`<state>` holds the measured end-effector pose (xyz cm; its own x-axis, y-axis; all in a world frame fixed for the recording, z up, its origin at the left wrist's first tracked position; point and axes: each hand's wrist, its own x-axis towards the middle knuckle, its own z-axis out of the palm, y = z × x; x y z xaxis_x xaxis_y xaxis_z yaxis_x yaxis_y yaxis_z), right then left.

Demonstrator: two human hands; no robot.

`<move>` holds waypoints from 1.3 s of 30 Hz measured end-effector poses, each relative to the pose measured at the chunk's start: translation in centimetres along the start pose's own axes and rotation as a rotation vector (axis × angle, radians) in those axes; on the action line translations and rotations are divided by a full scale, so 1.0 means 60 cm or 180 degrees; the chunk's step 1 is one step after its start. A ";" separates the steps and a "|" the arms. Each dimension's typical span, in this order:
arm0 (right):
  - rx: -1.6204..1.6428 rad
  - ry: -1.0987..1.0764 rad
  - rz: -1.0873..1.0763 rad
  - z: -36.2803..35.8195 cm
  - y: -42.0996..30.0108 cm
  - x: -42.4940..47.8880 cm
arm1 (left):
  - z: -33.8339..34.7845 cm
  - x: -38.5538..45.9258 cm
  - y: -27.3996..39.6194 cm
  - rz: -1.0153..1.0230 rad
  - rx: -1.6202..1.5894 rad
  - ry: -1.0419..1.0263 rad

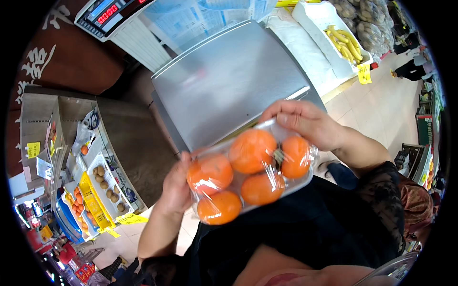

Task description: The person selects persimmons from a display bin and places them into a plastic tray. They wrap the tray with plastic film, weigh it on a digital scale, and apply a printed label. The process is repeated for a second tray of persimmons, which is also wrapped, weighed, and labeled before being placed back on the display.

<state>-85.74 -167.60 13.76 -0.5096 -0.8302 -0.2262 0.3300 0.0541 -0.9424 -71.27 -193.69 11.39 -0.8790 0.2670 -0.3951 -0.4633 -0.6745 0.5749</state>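
Note:
My two hands hold up a white tray [304, 181] of several orange persimmons [252, 151], wrapped in shiny clear film. My left hand [178, 187] grips the tray's left end, and my right hand [304, 121] grips its upper right corner with the thumb on top. A dark leafy calyx shows between two of the fruits. Just beyond the tray is the bare steel platform of a weighing scale [232, 82]; the tray overlaps its near edge in view, apparently held above it. The scale's lit display panel [107, 14] is at the upper left.
Bananas [345, 43] lie in a white foam box at the upper right, beside bagged brown produce [372, 28]. On the left stand a tray of brown round fruit [103, 184], a yellow plastic basket [93, 202] and small orange fruit [77, 202]. People are in the background.

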 end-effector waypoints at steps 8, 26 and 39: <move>-0.1128 -0.1423 0.0117 -0.042 0.024 -0.032 | 0.014 -0.029 -0.093 -0.0257 -0.0016 0.0143; -0.1116 -0.2882 0.0583 0.057 0.039 0.004 | 0.022 0.096 -0.115 0.0477 0.6070 -0.0372; -0.0718 -0.3340 0.1317 0.156 0.077 0.027 | 0.008 -0.034 -0.148 -0.0398 0.5480 0.0348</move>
<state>-77.63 -173.91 11.36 0.5521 -0.7732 -0.3119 0.1140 0.4406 -0.8904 -65.40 -187.94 7.42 -0.8538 0.1628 -0.4946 -0.1662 0.8150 0.5552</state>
